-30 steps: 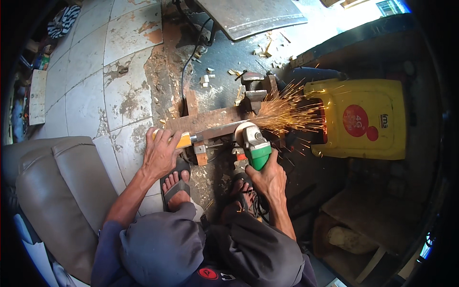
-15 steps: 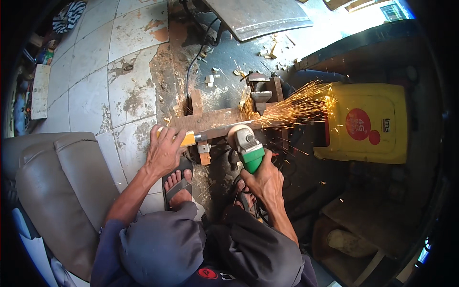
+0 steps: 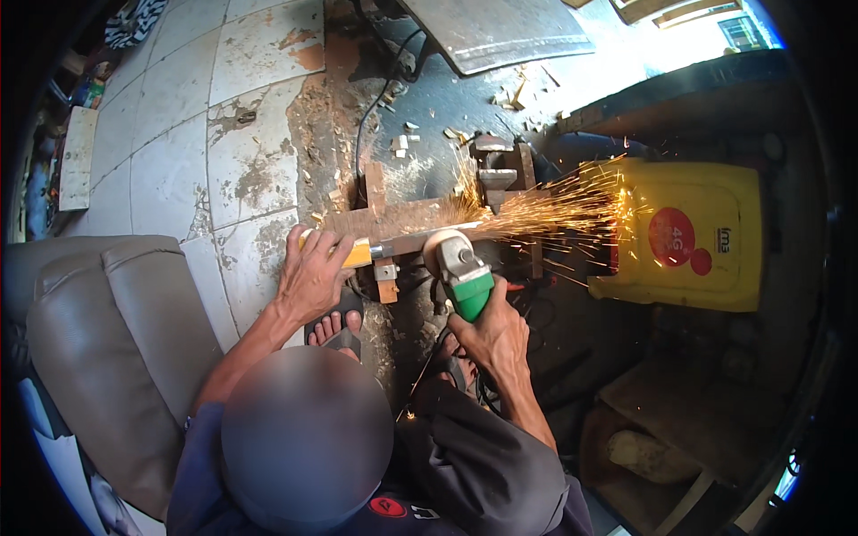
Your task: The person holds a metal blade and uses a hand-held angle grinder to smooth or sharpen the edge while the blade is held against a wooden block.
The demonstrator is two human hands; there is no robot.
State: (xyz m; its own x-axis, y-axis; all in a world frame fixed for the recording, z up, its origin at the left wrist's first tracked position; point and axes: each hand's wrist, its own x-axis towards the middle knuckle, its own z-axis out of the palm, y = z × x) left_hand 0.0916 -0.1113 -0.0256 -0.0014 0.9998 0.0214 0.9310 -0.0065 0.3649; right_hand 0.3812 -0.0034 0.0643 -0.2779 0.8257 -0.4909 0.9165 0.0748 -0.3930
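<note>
My left hand (image 3: 308, 275) is wrapped round the yellow handle (image 3: 358, 254) of a long knife-like blade. The metal blade (image 3: 404, 243) lies along a wooden board (image 3: 393, 219) and points to the right. In my right hand (image 3: 497, 338) is a green angle grinder (image 3: 468, 284), gripped by its body. Its pale disc (image 3: 435, 250) touches the blade or sits very close against it; the exact contact is hidden by the grinder head. Orange sparks (image 3: 563, 205) stream off to the right from there.
A yellow plastic panel (image 3: 733, 232) stands at the right, where sparks strike it. Beyond the board sits a metal vise (image 3: 494, 174). Wood scraps (image 3: 399, 143) and a black cable (image 3: 362, 134) lie on the floor. At the left is a brown padded seat (image 3: 116, 348). My sandalled feet (image 3: 338, 326) are below the board.
The whole view has shifted slightly. The grinder disc sits a little nearer to the handle, and the sparks reach the yellow panel more thickly. Both hands keep their grips.
</note>
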